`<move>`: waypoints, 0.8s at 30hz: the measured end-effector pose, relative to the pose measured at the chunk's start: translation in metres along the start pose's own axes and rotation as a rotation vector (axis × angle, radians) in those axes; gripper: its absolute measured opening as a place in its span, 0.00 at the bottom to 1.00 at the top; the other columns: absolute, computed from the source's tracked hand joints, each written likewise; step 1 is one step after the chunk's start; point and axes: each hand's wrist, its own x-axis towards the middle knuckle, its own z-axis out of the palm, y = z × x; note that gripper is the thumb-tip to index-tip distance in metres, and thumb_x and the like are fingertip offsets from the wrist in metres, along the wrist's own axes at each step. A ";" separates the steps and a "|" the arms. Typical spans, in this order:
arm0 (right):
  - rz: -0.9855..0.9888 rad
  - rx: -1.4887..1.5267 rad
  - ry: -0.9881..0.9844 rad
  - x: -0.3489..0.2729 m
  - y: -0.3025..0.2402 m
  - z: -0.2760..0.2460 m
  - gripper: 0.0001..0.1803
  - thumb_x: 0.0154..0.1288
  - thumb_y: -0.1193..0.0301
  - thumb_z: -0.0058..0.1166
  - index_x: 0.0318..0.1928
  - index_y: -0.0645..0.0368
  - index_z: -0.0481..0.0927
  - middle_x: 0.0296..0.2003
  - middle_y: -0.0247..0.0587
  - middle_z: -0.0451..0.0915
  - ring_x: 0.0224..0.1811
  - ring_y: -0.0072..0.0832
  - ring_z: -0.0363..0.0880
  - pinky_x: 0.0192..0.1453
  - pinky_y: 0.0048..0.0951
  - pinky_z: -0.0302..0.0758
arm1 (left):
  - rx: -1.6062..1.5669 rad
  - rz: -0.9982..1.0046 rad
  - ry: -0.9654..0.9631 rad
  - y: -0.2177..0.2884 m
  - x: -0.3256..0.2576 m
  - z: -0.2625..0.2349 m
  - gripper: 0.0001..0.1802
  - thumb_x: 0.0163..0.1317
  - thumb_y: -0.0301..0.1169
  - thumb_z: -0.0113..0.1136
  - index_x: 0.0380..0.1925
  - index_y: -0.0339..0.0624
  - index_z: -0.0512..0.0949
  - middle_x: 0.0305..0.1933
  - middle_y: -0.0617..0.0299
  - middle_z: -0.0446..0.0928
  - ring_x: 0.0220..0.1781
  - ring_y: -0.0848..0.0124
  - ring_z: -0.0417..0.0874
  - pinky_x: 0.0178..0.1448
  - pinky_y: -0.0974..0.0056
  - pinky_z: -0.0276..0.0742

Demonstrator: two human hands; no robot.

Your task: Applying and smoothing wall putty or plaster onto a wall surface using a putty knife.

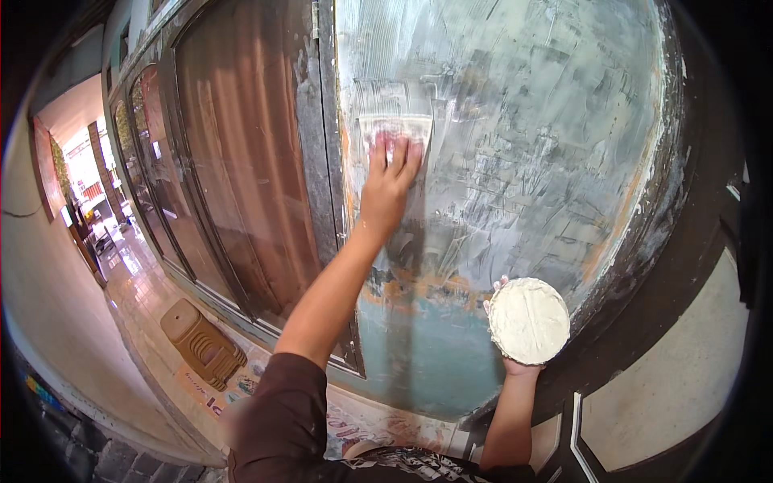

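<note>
Nearest, toward 4 o'clock, the right hand (pixel 521 368) holds a round container (pixel 498 348) of white filler paste (pixel 529 320) from beneath, fingertips showing at its 10 o'clock edge; the rest of that grip is hidden. Keeping the load level and near the wall (pixel 523 121) should limit drips. Farther off, at 12 o'clock, the left hand (pixel 389 183) grips a wide flat spreader (pixel 394 123), fingers fanned across its face and thumb out of sight, the blade apparently against the wall with its edge toward 12. Even finger pressure over the full width should stop the corners digging in; the ridged streaks just beyond that edge probably want a lighter, flatter pass. The dark window frame (pixel 326 161) stands near, toward 10 o'clock, so that side deserves a careful, straight stroke.
</note>
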 end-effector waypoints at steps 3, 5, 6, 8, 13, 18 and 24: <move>-0.012 -0.034 -0.069 0.003 -0.011 -0.011 0.40 0.72 0.44 0.44 0.74 0.57 0.61 0.76 0.53 0.56 0.77 0.53 0.56 0.78 0.67 0.51 | -0.115 -0.067 -0.099 0.022 -0.068 0.002 0.33 0.58 0.18 0.52 0.67 0.47 0.72 0.73 0.52 0.68 0.72 0.35 0.65 0.73 0.41 0.65; 0.013 -0.024 -0.079 0.007 -0.008 -0.011 0.40 0.72 0.44 0.44 0.74 0.57 0.61 0.77 0.53 0.55 0.77 0.53 0.56 0.78 0.68 0.52 | -0.148 -0.060 -0.144 0.026 -0.106 -0.010 0.35 0.55 0.16 0.53 0.66 0.47 0.73 0.73 0.51 0.67 0.73 0.35 0.64 0.73 0.41 0.66; 0.014 -0.023 -0.073 0.006 -0.006 -0.011 0.40 0.72 0.44 0.44 0.74 0.57 0.61 0.77 0.53 0.55 0.77 0.53 0.56 0.78 0.68 0.52 | -0.149 -0.063 -0.149 0.027 -0.119 -0.018 0.35 0.55 0.16 0.53 0.66 0.47 0.73 0.73 0.51 0.67 0.73 0.35 0.64 0.73 0.41 0.66; 0.052 -0.070 -0.157 0.007 -0.001 -0.009 0.40 0.72 0.45 0.44 0.74 0.57 0.61 0.77 0.53 0.54 0.77 0.54 0.56 0.78 0.67 0.52 | -0.166 -0.087 -0.254 0.027 -0.124 -0.041 0.36 0.54 0.16 0.55 0.66 0.47 0.73 0.71 0.50 0.69 0.72 0.36 0.66 0.72 0.43 0.67; 0.065 -0.021 -0.103 0.006 0.004 -0.002 0.40 0.71 0.44 0.46 0.74 0.55 0.62 0.77 0.54 0.54 0.77 0.55 0.55 0.79 0.66 0.49 | -0.094 -0.018 0.083 -0.001 -0.015 -0.064 0.34 0.55 0.16 0.54 0.64 0.46 0.74 0.67 0.49 0.73 0.69 0.37 0.70 0.71 0.44 0.68; 0.065 -0.052 -0.154 0.001 0.006 -0.009 0.39 0.71 0.44 0.46 0.74 0.55 0.63 0.76 0.54 0.55 0.77 0.54 0.56 0.79 0.66 0.49 | -0.020 0.019 0.107 -0.023 0.069 -0.043 0.33 0.56 0.15 0.52 0.65 0.45 0.73 0.70 0.48 0.70 0.70 0.34 0.67 0.73 0.42 0.65; 0.051 -0.013 -0.050 -0.004 0.001 -0.008 0.39 0.72 0.45 0.44 0.73 0.57 0.63 0.76 0.54 0.57 0.76 0.54 0.57 0.79 0.67 0.50 | -0.140 -0.050 -0.019 -0.004 -0.036 0.009 0.34 0.56 0.15 0.51 0.67 0.42 0.71 0.72 0.48 0.67 0.73 0.26 0.59 0.75 0.38 0.61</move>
